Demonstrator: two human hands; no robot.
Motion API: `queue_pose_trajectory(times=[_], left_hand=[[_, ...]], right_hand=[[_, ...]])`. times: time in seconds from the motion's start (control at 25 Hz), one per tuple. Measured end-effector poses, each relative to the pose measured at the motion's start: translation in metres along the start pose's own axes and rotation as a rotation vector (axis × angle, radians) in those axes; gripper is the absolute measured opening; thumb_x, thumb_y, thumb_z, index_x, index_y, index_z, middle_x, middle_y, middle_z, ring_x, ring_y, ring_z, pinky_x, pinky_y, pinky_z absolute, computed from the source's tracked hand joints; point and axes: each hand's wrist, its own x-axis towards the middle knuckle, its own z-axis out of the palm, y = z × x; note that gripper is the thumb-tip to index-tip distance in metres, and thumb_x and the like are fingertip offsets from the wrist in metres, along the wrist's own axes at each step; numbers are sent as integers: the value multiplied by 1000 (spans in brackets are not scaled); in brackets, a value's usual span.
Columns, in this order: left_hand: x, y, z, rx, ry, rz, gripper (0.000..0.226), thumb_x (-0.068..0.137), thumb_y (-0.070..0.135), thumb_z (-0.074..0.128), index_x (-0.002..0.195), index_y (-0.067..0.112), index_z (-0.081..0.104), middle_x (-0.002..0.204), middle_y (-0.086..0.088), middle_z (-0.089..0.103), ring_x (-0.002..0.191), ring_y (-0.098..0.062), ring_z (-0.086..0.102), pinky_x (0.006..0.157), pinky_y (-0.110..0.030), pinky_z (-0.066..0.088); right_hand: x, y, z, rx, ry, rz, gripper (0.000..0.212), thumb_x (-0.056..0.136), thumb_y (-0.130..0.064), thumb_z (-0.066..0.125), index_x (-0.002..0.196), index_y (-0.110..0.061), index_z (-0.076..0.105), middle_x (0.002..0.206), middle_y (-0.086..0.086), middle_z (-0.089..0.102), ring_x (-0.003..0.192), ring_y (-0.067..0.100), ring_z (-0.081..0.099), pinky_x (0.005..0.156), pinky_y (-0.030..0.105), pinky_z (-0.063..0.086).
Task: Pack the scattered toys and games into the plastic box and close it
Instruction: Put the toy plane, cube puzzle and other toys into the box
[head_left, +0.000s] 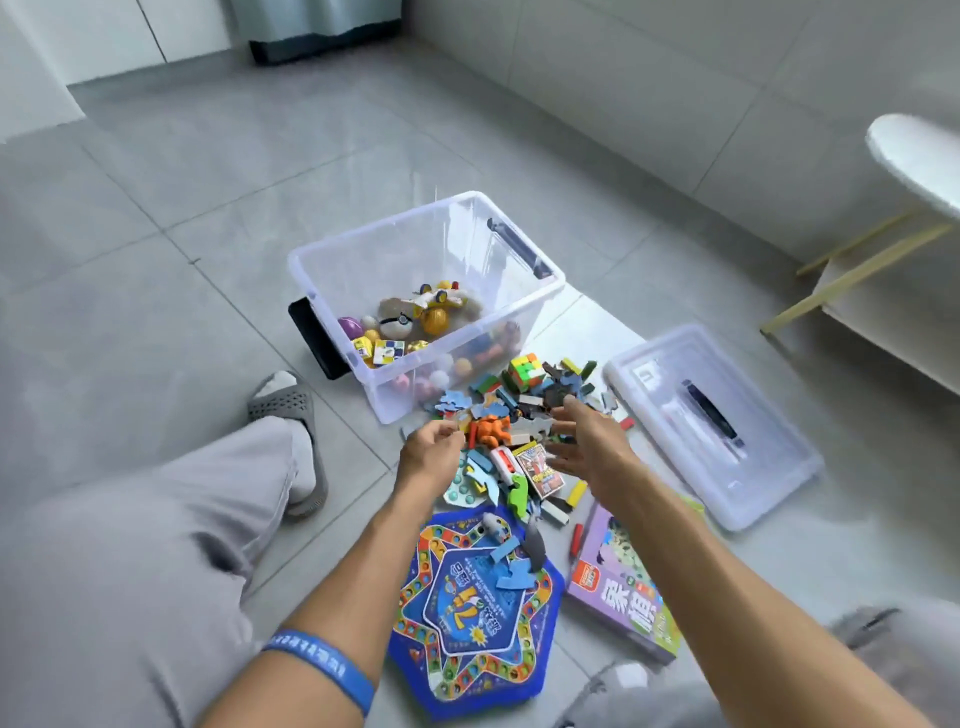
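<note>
A clear plastic box (332, 260) stands open on the floor, with balls, a small cube and toy cars in its bottom. Its clear lid (769, 467) lies flat to the right. Between them sprawls a pile of toys (524, 400): puzzle pieces, blocks, a colourful cube (523, 370), an orange figure (491, 430) and a card pack (537, 470). My left hand (434, 449) hovers at the pile's left edge, fingers curled loosely, perhaps around small pieces. My right hand (584, 441) is spread open over the pile's right side. A blue star-shaped board (467, 618) and a purple game box (618, 587) lie nearer me.
My left leg in grey trousers and a grey slipper (291, 410) sit left of the box. A white stool with wooden legs (914, 171) stands at the right by the wall. The floor is grey tile.
</note>
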Motion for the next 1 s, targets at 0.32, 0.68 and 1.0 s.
queue_pose_trajectory(times=[0.32, 0.68, 1.0], left_hand=[[2, -57, 54, 838, -270, 84, 28, 83, 25, 56, 111, 24, 62, 109, -4, 68, 94, -26, 63, 76, -33, 52], [41, -131, 124, 1403, -362, 275, 55, 85, 23, 68, 131, 23, 37, 142, -13, 30, 120, -33, 41, 86, -40, 48], [53, -148, 104, 1193, -353, 291, 22, 95, 25, 49, 114, 15, 44, 108, -10, 59, 96, -31, 61, 75, -40, 48]], right_hand=[[10, 188, -22, -654, 29, 43, 32, 89, -19, 57, 119, -13, 62, 119, 8, 65, 101, 22, 62, 85, 33, 50], [90, 217, -1, -1236, -201, -172, 78, 79, -37, 74, 143, -29, 29, 157, 10, 15, 122, 38, 46, 88, 45, 52], [97, 255, -4, -1180, -24, -475, 38, 76, -30, 78, 103, -20, 53, 101, 2, 51, 83, 25, 52, 58, 36, 49]])
